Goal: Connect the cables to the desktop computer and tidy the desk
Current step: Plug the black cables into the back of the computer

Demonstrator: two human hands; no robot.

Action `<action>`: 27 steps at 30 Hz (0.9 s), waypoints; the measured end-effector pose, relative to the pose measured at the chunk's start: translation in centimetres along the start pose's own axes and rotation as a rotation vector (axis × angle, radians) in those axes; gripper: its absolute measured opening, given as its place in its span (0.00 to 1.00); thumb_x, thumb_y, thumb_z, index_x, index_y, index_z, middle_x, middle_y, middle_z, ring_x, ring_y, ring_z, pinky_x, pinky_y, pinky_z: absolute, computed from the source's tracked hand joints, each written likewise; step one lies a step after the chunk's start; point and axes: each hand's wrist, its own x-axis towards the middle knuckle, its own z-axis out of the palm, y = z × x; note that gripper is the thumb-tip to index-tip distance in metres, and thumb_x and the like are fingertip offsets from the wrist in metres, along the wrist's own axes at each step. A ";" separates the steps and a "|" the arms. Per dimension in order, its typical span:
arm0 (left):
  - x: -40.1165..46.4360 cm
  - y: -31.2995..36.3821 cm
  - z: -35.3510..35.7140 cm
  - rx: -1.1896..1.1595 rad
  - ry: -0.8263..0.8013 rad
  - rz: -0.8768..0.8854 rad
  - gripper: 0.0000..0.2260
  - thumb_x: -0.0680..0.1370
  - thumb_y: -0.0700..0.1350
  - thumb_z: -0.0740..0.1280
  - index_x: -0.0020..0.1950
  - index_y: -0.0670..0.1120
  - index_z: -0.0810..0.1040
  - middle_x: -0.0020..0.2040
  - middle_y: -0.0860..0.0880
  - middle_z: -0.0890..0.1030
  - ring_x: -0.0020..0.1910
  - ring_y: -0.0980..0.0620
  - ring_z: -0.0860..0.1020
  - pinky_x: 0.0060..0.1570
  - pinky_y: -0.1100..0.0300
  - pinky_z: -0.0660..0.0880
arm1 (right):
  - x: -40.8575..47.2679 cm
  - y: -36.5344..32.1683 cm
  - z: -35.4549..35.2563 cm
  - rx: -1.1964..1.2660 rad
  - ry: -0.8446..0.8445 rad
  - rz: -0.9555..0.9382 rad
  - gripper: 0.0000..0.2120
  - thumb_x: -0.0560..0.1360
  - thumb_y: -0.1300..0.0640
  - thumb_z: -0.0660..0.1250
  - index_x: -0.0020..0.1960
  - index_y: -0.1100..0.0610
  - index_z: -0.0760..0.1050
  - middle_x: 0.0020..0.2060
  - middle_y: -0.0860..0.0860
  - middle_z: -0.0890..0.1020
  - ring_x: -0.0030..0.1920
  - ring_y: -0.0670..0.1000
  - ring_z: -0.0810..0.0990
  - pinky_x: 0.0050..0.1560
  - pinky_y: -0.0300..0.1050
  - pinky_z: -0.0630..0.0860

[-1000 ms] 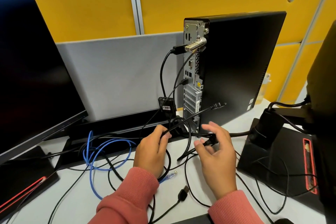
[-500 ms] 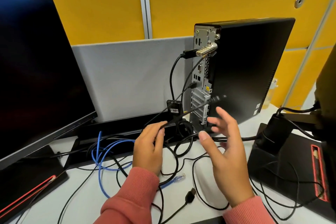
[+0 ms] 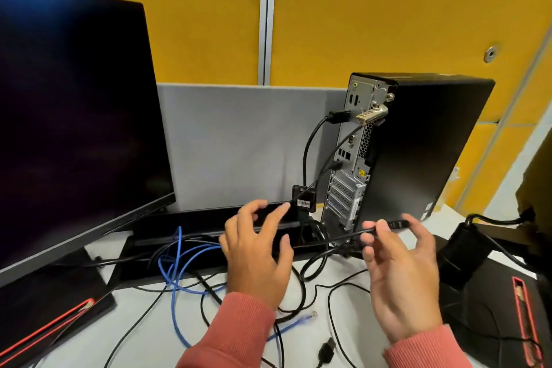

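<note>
Monitor (image 3: 74, 128) fills the left side, dark, its stand on the white surface (image 3: 89, 337). Desktop computer (image 3: 418, 152) stands upright at the back right, rear ports facing left, two cables plugged in. Right hand (image 3: 400, 278) pinches a black cable (image 3: 343, 237) near its plug, just in front of the tower. Left hand (image 3: 257, 251) hovers with fingers spread over tangled cables, a blue cable (image 3: 176, 278) among them.

Desk (image 3: 89, 343): monitor (image 3: 74, 116) at left, desktop computer (image 3: 418, 152) upright at right rear, partition (image 3: 239, 143) behind and between them, loose cables (image 3: 185, 272) in front.
</note>
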 end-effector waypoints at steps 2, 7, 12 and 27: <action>0.4 -0.2 -0.3 -0.065 0.047 -0.168 0.19 0.79 0.48 0.66 0.71 0.58 0.75 0.66 0.56 0.71 0.62 0.58 0.68 0.61 0.56 0.65 | 0.1 0.7 0.2 0.011 0.017 -0.021 0.20 0.80 0.65 0.67 0.67 0.49 0.68 0.41 0.57 0.85 0.39 0.51 0.81 0.38 0.38 0.79; 1.2 -1.3 -0.5 -0.629 -0.093 -0.563 0.15 0.84 0.38 0.61 0.50 0.53 0.85 0.40 0.50 0.86 0.25 0.52 0.70 0.28 0.59 0.68 | 0.6 2.5 1.2 -0.107 0.047 -0.146 0.18 0.75 0.61 0.74 0.61 0.52 0.70 0.36 0.54 0.81 0.36 0.48 0.80 0.39 0.41 0.79; 1.9 -0.7 -1.5 -0.987 -0.227 -0.604 0.23 0.80 0.30 0.55 0.52 0.47 0.87 0.40 0.40 0.85 0.24 0.49 0.72 0.22 0.61 0.65 | 1.2 3.4 1.7 -0.325 -0.010 -0.261 0.17 0.72 0.54 0.77 0.52 0.56 0.71 0.36 0.57 0.74 0.33 0.51 0.73 0.36 0.47 0.72; 1.9 -0.9 -1.9 -0.426 -0.038 -0.048 0.26 0.70 0.36 0.59 0.55 0.61 0.86 0.76 0.57 0.66 0.75 0.51 0.63 0.73 0.55 0.59 | 1.7 5.7 4.8 -0.444 -0.298 -0.130 0.13 0.77 0.59 0.72 0.38 0.57 0.70 0.26 0.52 0.70 0.26 0.49 0.65 0.25 0.41 0.63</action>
